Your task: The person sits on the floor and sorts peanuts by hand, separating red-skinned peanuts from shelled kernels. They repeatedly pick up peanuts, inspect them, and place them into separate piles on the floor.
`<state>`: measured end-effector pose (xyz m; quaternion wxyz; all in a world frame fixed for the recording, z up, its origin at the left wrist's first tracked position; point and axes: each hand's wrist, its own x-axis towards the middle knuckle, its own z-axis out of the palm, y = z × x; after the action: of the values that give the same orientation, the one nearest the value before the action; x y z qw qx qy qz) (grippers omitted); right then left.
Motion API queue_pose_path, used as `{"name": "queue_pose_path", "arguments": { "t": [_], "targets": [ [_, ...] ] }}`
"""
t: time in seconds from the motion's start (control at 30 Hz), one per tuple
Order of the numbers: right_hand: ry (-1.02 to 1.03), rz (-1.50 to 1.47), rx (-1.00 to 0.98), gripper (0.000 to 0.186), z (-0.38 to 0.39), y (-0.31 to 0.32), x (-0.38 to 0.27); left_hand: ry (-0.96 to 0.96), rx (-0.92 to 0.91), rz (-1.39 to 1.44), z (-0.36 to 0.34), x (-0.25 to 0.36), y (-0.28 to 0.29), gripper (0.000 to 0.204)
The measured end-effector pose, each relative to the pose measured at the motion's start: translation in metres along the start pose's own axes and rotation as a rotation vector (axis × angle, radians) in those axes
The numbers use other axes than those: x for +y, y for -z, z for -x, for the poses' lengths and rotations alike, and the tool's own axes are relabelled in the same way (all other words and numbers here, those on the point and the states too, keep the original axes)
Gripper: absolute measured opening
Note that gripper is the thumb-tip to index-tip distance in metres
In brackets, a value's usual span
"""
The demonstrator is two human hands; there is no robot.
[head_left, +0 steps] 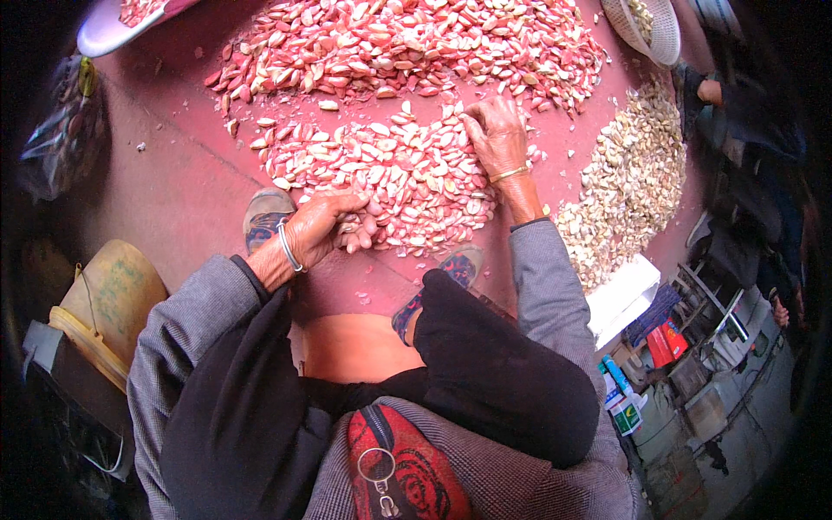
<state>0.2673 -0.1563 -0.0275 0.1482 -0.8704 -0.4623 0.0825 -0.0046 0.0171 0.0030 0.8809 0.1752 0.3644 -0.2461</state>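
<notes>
Pinkish-white garlic cloves lie in a near heap [416,186] on the reddish floor between my hands. At its lower left edge my left hand [325,227] has its fingers curled inward and its thumb on top; cloves seem to be gathered in it, partly hidden by the fingers. My right hand [501,134] reaches over the upper right edge, back upward, thumb and fingers apart and bent down to the cloves; its fingertips are partly hidden. A larger heap of redder cloves [407,48] spreads just beyond.
To the right lies a heap of paler, yellowish cloves [628,173], beside a white box [622,299]. A white basket [663,35] stands far right, a pale basin [121,30] far left. A yellowish bucket [117,290] and a dark plastic bag [65,130] are at left.
</notes>
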Motion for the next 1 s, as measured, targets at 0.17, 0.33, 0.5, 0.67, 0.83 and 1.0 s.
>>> {"name": "queue_pose_path", "arguments": {
  "t": [0.17,0.33,0.5,0.67,0.83,1.0],
  "targets": [
    [0.039,-0.008,-0.026,0.012,0.001,0.003,0.005,0.014,0.017,0.017,0.001,0.000,0.000,0.024],
    [0.026,-0.100,-0.046,0.008,-0.003,0.008,0.010,0.008,0.006,0.016,0.001,0.002,0.000,0.024],
    [-0.088,-0.280,0.038,0.012,-0.016,0.002,-0.001,0.017,0.013,0.022,0.001,0.000,0.000,0.024],
    [-0.034,-0.333,0.082,0.020,-0.032,-0.012,-0.016,0.011,0.028,0.018,0.002,0.000,0.001,0.024],
    [-0.095,-0.331,0.037,0.020,-0.035,-0.023,-0.017,0.011,0.038,0.018,0.003,0.000,0.002,0.025],
    [-0.122,-0.356,0.043,0.017,-0.035,-0.027,-0.016,0.023,0.031,0.013,0.003,0.000,0.003,0.025]
  ]
}}
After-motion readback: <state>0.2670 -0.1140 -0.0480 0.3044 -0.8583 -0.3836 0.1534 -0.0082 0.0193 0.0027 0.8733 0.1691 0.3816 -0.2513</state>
